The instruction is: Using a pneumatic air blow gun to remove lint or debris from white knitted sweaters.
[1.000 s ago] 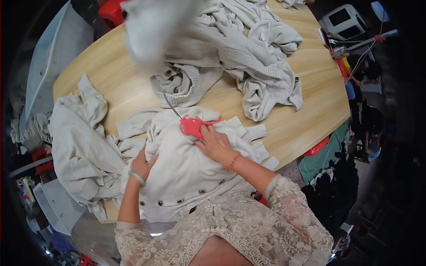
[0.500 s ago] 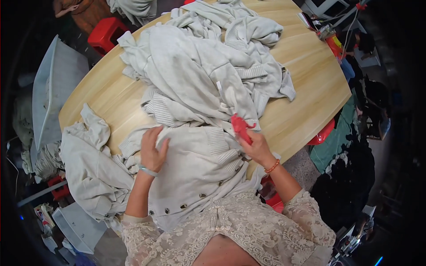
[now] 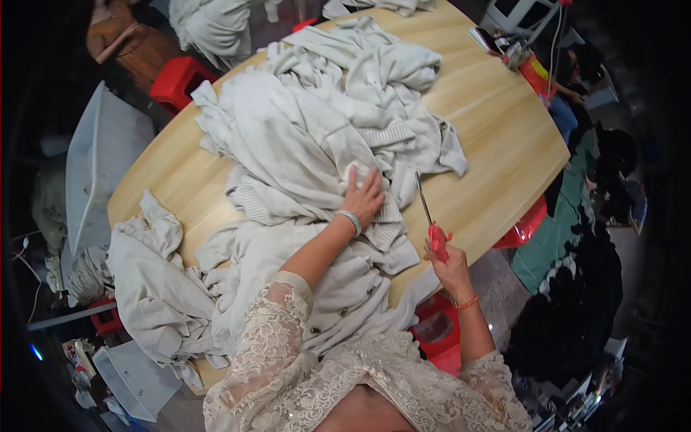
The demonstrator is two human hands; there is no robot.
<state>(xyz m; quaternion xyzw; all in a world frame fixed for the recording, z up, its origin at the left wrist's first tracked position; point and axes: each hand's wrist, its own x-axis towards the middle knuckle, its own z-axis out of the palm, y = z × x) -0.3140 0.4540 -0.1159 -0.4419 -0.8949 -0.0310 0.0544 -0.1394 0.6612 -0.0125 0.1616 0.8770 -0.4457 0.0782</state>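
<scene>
My left hand (image 3: 366, 199) lies on the pile of off-white knitted cardigans (image 3: 295, 122), its fingers slightly apart on the fabric. In my right hand (image 3: 452, 272) is a long thin metal tool with a red handle (image 3: 437, 243); its slim shaft points away from me, beyond the pile's right edge. Whether the tool has one blade or two, I cannot tell. Closer to me, another off-white cardigan (image 3: 345, 288) with dark buttons and ribbed edges is spread at the table's near side, partly under my left forearm. At the left lies a crumpled off-white cardigan (image 3: 155, 281).
The pale wooden table (image 3: 497, 122) has curved edges. Red stools (image 3: 180, 81) stand around it. White plastic bins (image 3: 108, 155) are at the left. Black cloth (image 3: 558, 317) and green cloth (image 3: 540, 252) lie on the right. Another person (image 3: 126, 36) is at the far left.
My left hand has moved away from me and to the right, onto the pile. My right hand has drawn right and slightly nearer with the red-handled tool, whose metal shaft now shows.
</scene>
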